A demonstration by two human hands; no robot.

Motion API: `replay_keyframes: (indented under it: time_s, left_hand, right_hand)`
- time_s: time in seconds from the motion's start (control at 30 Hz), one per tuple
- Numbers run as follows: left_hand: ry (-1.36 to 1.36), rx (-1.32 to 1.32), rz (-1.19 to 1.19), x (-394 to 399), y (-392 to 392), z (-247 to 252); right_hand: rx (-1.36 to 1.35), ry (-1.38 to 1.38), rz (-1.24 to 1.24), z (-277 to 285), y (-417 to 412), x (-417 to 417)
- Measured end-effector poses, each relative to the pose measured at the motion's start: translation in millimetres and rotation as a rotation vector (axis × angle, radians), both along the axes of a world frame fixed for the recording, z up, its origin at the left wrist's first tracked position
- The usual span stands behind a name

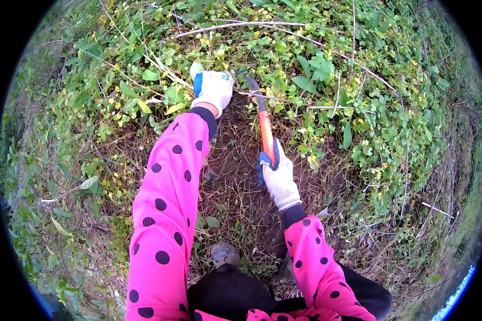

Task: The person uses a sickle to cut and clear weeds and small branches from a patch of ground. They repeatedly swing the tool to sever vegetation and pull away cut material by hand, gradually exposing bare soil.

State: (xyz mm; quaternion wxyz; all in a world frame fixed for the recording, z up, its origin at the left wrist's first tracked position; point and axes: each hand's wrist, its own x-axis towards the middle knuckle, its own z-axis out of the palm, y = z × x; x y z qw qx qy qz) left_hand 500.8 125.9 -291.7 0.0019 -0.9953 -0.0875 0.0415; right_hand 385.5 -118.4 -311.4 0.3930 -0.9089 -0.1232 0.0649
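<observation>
My right hand, in a white glove with blue on the palm side, is closed around the orange handle of a sickle. The dark curved blade points away from me, its tip among low leaves. A thin dry twig crosses the blade. My left hand, gloved in the same way, is closed at the edge of the growth, left of the blade and apart from it. Pale plant stems run into its grip from the upper left; its fingertips are hidden.
Dense green weeds with small yellow flowers cover the slope ahead and on both sides. A long dry stalk arches across the far side. Brown soil with cut straw lies between my arms, and a worn shoe stands below.
</observation>
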Motion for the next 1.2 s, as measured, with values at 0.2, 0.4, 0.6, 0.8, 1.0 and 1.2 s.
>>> replay_keyframes:
  time_s: [0.2,0.4,0.6,0.8,1.0,1.2]
  left_hand:
    - [0.072,0.005,-0.268,-78.2,16.7,-6.2]
    - [0.358,-0.072,0.194,-253.5,7.8,14.1]
    - [-0.227,-0.155,0.167,-265.5,39.5,19.3]
    - [-0.098,-0.131,0.108,-134.6,-3.2,46.8]
    - [-0.32,0.334,0.056,-26.6,38.1,-5.1]
    - [0.109,0.04,0.1,-3.1,47.6,-19.5]
  right_hand:
    - [0.091,0.375,-0.049,23.5,-27.0,-113.9]
    - [0.496,0.868,-0.283,48.3,-49.2,-154.8]
    - [0.236,0.096,0.017,35.0,50.2,10.9]
    - [-0.098,-0.124,0.164,31.6,92.9,74.3]
    - [-0.007,-0.129,0.166,20.7,42.7,17.4]
    - [-0.123,-0.185,0.214,25.8,38.8,41.0]
